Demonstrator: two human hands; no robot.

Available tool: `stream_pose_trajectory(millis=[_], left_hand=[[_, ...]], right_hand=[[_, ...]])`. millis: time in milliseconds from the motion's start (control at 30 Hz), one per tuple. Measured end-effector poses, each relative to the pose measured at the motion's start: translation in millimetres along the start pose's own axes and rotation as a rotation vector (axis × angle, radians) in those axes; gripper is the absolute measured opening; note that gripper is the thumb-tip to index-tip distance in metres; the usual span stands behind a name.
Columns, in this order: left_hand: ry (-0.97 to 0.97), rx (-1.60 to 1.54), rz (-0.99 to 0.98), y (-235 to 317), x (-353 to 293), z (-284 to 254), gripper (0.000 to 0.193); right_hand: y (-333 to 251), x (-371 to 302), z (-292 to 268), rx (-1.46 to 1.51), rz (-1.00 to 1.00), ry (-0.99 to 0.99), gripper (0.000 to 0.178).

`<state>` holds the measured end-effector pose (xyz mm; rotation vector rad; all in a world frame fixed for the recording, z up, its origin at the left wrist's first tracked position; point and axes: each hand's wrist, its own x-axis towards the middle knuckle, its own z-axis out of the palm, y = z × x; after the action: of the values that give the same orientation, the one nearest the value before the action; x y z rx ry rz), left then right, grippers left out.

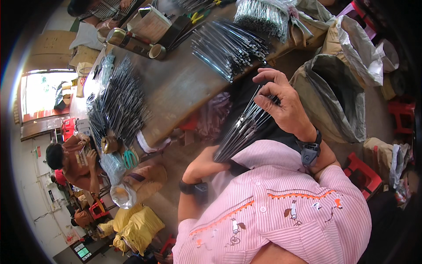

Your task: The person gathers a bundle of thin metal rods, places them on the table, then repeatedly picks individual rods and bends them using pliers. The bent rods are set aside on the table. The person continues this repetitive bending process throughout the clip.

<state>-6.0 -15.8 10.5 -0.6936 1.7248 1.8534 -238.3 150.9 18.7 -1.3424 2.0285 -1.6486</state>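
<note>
- Two hands: the left hand (pixel 202 166) is closed around the near end of one bundle (pixel 239 132); the right hand (pixel 281 100), at its far end, has bent, partly open fingers, grip unclear.
- The bundle, above the lap: thin, dark, shiny strips, fanning out.
- At least two strip piles (pixel 228 49) lie on the table (pixel 176 90).
- Left fingertips hidden; bundled strips too blurred to count.

Silvery-black rods (pixel 239 135), pink-striped shirt (pixel 269 214)
</note>
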Motion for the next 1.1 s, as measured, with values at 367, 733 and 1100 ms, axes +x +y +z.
stream_pose_trajectory(millis=[367, 733, 1100], left_hand=[[0.116, -0.005, 0.111, 11.7, 2.8, 11.9, 0.023], [0.061, -0.139, 0.083, 7.6, 0.5, 10.5, 0.018], [-0.040, -0.264, 0.024, -8.9, -2.1, -1.1, 0.032]], right_hand=[[7.0, -8.3, 11.7, 0.230, 0.096, 0.243, 0.020], [3.8, -2.7, 4.9, 0.258, 0.099, 0.224, 0.024], [16.1, -10.9, 4.8, 0.525, 0.240, 0.302, 0.011]])
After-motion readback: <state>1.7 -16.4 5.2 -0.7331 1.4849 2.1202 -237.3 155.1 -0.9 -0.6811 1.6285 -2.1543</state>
